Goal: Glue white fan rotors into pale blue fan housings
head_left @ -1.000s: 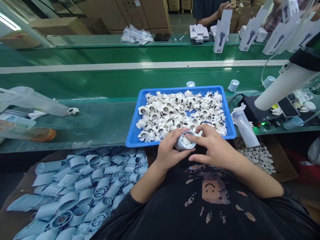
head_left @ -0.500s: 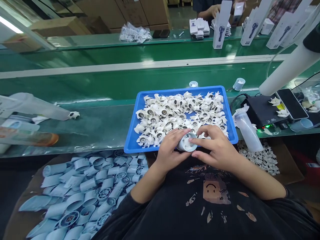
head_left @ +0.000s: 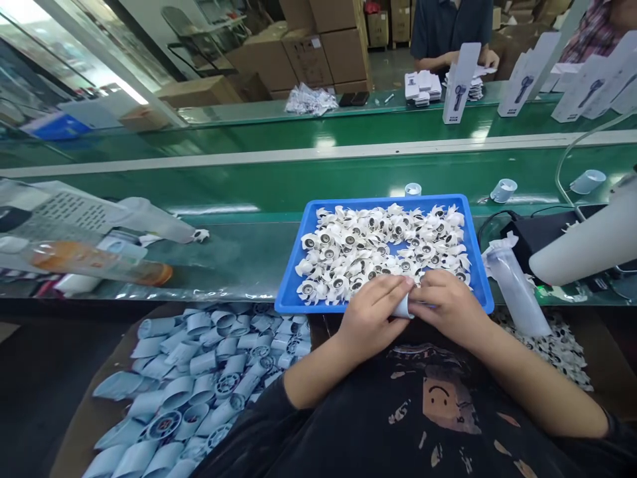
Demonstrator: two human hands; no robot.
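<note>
Just over the near edge of the tray, my left hand [head_left: 375, 311] is wrapped round a light-blue cylindrical housing [head_left: 403, 307], which lies sideways. My right hand [head_left: 448, 307] is closed at the housing's right end, its fingers curled against it. Those fingers hide that end and whatever is inside. Behind my hands, the blue tray [head_left: 290, 282] holds a heap of white fan impellers [head_left: 343, 252] with dark round hubs. Many more light-blue housings [head_left: 179, 392] are piled in a box below the table on the left.
A drink bottle [head_left: 99, 262] lies at the left. On the right are a frosted sleeve [head_left: 520, 292], a white tube [head_left: 587, 245] and a box of impellers [head_left: 557, 348]. Several housings [head_left: 503, 190] stand on the green belt [head_left: 249, 182]. A co-worker [head_left: 452, 33] is across, behind white cartons [head_left: 462, 83].
The housing has turned, so its open end with a white impeller inside no longer shows. My right fingers have curled in against it. The view has shifted left and upward.
</note>
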